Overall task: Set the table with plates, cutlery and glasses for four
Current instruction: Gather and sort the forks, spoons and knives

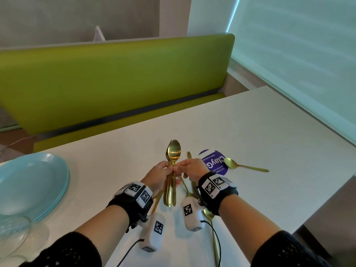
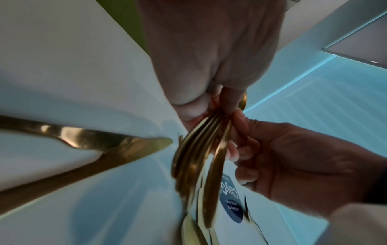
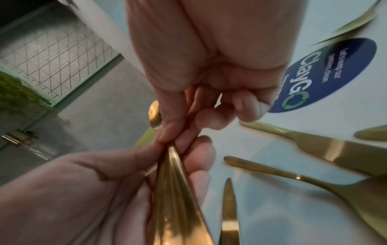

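Observation:
My left hand [image 1: 162, 171] grips a stacked bundle of several gold spoons [image 1: 172, 166] by the handles, bowls pointing away from me, above the white table [image 1: 260, 132]. My right hand [image 1: 189, 166] pinches the top spoon's neck between thumb and forefinger. The left wrist view shows the fanned handles [image 2: 201, 159] held by both hands. In the right wrist view the handles [image 3: 176, 190] run between thumb and fingers [image 3: 209, 119]. One gold spoon [image 1: 243, 165] lies alone on the table to the right. More gold cutlery [image 1: 211, 216] lies under my wrists, partly hidden.
A stack of light blue plates [image 1: 30, 182] sits at the left, with a clear glass [image 1: 13, 232] in front of it. A round purple sticker [image 1: 214, 162] is on the table. A green bench [image 1: 115, 79] runs along the far edge. A gold knife [image 2: 83, 140] lies nearby.

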Available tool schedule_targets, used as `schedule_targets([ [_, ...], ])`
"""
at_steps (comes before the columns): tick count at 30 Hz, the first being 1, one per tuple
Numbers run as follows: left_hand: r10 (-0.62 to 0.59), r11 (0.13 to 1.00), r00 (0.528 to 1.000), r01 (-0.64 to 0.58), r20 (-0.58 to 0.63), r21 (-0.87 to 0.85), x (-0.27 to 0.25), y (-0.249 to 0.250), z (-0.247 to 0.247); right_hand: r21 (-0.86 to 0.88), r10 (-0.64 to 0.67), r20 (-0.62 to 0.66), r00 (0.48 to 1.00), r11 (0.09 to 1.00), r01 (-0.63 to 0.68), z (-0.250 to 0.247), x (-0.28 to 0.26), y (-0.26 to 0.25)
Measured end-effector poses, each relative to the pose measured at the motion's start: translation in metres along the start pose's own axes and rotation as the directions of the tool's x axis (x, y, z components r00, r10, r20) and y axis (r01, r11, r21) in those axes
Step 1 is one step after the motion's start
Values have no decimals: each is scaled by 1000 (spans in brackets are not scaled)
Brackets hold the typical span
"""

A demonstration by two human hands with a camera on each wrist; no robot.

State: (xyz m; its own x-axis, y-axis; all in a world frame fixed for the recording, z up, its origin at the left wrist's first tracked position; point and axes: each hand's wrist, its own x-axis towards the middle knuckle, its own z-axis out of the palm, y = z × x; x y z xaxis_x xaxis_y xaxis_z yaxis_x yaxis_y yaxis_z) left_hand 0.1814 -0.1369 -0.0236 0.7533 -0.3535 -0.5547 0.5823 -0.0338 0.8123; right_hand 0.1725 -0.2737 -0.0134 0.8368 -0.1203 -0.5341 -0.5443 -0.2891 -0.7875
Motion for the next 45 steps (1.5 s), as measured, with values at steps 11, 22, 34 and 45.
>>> schedule_targets([
  [11,-42,992,990,25,136,122,-14,-14,19,-33,28,-225,974,999,-36,-5,-23,29],
  [22,-51,980,994,32,92,198,-22,-34,23,-498,272,-330,904,764,-411,-35,-74,99],
  [34,-63,981,996,49,68,188,-29,-40,19,-549,343,-368,864,670,-500,-17,-79,127],
  [45,-77,996,983,67,166,64,-41,-31,13,98,177,-115,978,981,-166,-25,-87,55],
])
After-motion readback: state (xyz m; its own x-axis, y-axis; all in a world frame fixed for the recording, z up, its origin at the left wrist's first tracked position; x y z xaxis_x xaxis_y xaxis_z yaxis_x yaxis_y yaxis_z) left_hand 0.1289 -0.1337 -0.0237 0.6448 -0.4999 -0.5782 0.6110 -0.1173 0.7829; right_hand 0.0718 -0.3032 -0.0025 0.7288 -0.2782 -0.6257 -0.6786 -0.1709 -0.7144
